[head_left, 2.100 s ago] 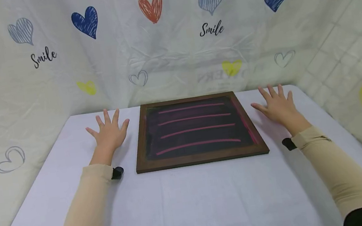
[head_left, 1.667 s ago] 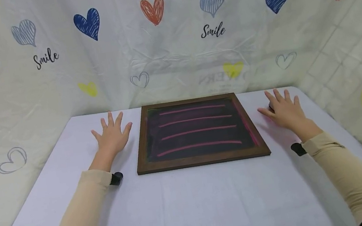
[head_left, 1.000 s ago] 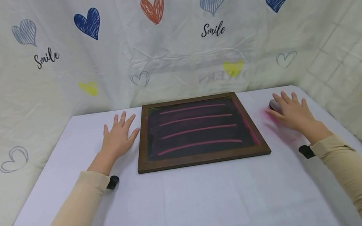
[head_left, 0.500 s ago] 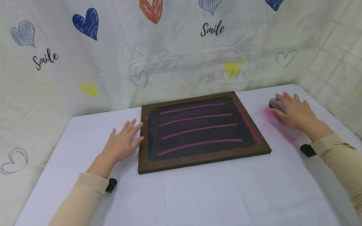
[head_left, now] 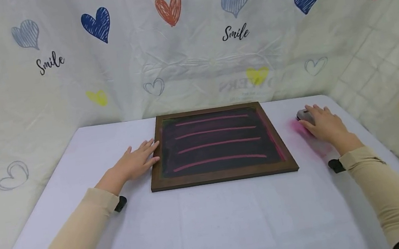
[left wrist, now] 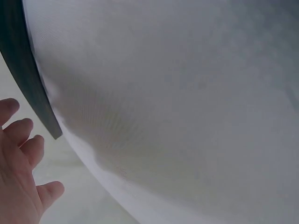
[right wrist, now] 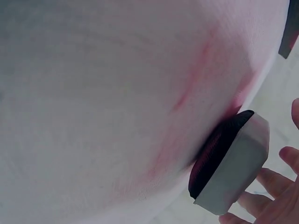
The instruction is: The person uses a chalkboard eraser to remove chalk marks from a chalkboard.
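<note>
A chalkboard (head_left: 211,144) with a brown wooden frame and several pink chalk lines lies flat on the white-covered table. My left hand (head_left: 137,163) is at its left side, fingers stretched, fingertips right at the frame. In the left wrist view the left hand (left wrist: 18,172) shows loosely spread fingers beside the dark frame edge (left wrist: 28,70). To the right of the board, my right hand (head_left: 326,124) lies over a grey chalkboard eraser (head_left: 303,116), partly hiding it. The right wrist view shows the eraser (right wrist: 238,163) with its dark felt down, and the right hand's relaxed fingers (right wrist: 271,182) close against its back.
Pink chalk dust (head_left: 299,126) smears the white tablecloth (head_left: 221,223) around the eraser. A white curtain (head_left: 192,49) printed with hearts hangs behind the table. Both wrists wear a black camera, such as the left one (head_left: 120,203).
My left hand has moved right and nearer, from the cloth to the board's left frame. My right hand has shifted right and nearer, leaving the eraser and pink dust partly in sight.
</note>
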`<state>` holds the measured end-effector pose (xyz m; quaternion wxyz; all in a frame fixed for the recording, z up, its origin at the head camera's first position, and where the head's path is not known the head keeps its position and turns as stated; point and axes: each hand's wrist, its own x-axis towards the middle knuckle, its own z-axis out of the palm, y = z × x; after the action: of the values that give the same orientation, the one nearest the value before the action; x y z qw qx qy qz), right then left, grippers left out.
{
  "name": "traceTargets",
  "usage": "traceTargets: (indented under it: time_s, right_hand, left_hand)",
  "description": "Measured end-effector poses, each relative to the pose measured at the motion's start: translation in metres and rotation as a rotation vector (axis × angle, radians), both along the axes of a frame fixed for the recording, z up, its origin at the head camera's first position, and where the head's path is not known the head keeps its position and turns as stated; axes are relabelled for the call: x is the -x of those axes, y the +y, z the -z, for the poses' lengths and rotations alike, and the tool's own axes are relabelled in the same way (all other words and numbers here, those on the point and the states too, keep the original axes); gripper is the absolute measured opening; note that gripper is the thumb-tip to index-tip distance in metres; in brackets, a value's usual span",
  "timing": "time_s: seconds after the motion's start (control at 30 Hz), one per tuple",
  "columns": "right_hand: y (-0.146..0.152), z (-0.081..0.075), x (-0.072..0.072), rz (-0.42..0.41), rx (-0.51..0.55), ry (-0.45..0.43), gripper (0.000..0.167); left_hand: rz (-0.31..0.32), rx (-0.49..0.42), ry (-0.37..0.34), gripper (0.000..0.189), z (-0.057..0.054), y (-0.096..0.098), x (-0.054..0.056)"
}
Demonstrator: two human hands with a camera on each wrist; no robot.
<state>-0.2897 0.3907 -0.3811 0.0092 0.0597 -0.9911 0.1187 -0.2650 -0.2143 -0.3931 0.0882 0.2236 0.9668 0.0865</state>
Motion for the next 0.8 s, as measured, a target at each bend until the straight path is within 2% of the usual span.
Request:
traceTargets:
  time_s: [0.33, 0.57, 0.8]
  right_hand:
    - [0.0, 0.0015, 0.0006, 0.017, 0.017, -0.033, 0.07]
    - [0.002, 0.0016, 0.0021, 0.026, 0.011, -0.08, 0.065]
    - [0.0009, 0.0044, 0.002, 0.026, 0.009, -0.085, 0.057]
  left_hand:
    - [0.025, 0.052, -0.02, 0.069, 0.0015, 0.0016, -0.0007]
    - [0.068, 0.109, -0.005, 0.07, 0.0059, 0.0006, 0.0012]
    - [0.085, 0.156, 0.03, 0.07, 0.0026, 0.0024, -0.0002]
